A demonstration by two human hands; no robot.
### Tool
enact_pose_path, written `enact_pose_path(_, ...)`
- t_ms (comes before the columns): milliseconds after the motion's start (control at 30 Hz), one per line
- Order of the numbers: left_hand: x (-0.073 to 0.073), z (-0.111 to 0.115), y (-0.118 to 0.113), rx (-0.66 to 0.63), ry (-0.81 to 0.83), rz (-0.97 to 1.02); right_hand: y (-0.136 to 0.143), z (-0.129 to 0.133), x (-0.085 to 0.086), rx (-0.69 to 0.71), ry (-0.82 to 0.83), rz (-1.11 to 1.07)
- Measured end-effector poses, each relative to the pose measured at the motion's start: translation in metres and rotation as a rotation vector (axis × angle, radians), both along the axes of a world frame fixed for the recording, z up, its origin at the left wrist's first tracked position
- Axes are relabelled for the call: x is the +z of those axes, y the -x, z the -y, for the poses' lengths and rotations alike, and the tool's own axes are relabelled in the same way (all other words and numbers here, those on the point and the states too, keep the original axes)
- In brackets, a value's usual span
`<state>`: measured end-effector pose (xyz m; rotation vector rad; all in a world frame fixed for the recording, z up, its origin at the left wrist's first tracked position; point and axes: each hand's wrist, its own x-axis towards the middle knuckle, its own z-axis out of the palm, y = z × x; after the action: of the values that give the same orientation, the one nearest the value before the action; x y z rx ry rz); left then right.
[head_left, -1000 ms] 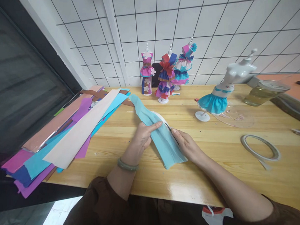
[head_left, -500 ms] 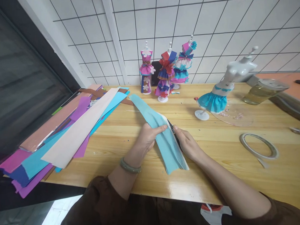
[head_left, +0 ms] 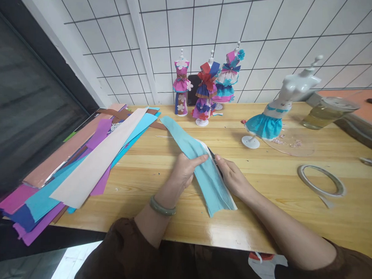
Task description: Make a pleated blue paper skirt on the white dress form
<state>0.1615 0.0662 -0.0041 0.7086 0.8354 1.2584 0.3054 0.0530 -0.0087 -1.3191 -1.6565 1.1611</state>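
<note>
My left hand (head_left: 186, 169) is closed on a long light-blue crepe paper strip (head_left: 210, 183), thumb on top and fingers beneath. A white layer shows along the strip's right edge. At that edge my right hand (head_left: 232, 173) is closed round dark scissors (head_left: 211, 151); only a bit of black blade shows, the rest being covered by hand and paper. The strip slants from upper left down towards me, held above the wooden table (head_left: 262, 215).
Stacked coloured crepe paper (head_left: 90, 164) lies at left. Dressed mini mannequins (head_left: 204, 91) stand at the back; another mannequin (head_left: 297, 86) wears a blue skirt (head_left: 264, 122). At right are a tape roll (head_left: 343, 187), a clear plate (head_left: 306, 150) with small beads and a cup (head_left: 327, 114) of yellowish liquid.
The lower end of the blue strip has shifted slightly right. The scissors show a little less beside my right hand. Both hands keep their holds.
</note>
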Motion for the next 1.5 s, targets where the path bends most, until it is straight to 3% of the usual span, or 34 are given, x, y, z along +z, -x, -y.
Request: enact_pose_path(1500,0.0004,0.0005,-0.0014,0.002,0.005,0.029,0.0007,0.0009,0.0041,-0.017,-0.016,0.021)
